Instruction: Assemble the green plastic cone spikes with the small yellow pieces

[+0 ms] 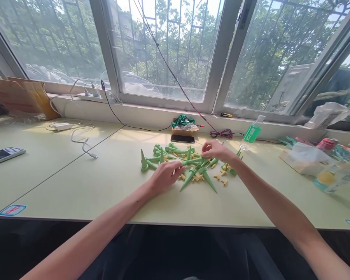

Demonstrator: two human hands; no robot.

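A loose heap of green plastic watering spikes (189,179) lies on the pale table, with small yellow valve pieces (224,182) scattered among and beside them. At the heap's near left edge is my left hand (167,175), its fingers curled together close to the spikes; whatever they hold is hidden. My right hand (214,151) hangs over the far right part of the heap with thumb and fingertips pinched downward. I cannot make out what is between them. One spike (144,161) stands point up at the left end of the heap.
Behind the heap lies a dark phone (182,139) against a small box of green cord (183,122). A clear bottle with a green label (252,133) stands back right. Cluttered packaging (306,155) is at right. A white cable (86,147) and another phone (6,155) lie left.
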